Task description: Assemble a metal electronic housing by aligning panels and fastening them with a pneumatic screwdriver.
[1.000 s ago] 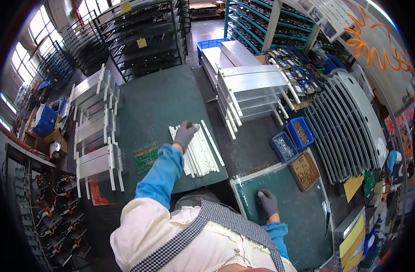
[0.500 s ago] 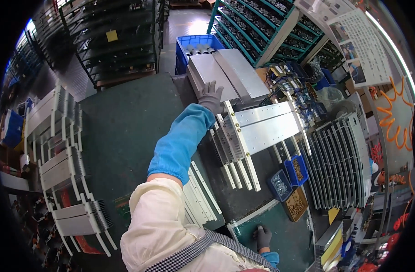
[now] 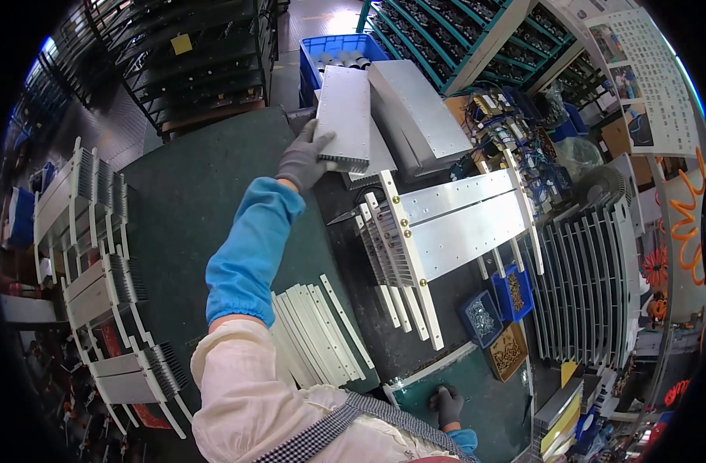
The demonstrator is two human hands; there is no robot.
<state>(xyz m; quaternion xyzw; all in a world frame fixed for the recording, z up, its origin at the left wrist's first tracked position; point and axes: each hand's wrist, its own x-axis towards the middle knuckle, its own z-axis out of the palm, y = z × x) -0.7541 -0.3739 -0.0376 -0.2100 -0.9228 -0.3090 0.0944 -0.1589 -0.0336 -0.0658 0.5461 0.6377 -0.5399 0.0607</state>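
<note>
Grey-gloved, the left hand [image 3: 303,158] clamps the near end of a finned aluminium plate [image 3: 343,116] at twelve o'clock, atop a stack whose lower plates are hidden. At six o'clock the right hand [image 3: 448,405] presses flat, fingers spread, on a green mat [image 3: 492,386], its wrist cut off. A white wall chart [image 3: 650,73] hangs at two o'clock. Small blue bins [image 3: 496,305] at four o'clock hold screws.

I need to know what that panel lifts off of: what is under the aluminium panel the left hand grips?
The left hand grips the aluminium panel, which lies over another flat metal sheet beside a longer panel. Whatever lies deeper in the stack is covered.
</note>
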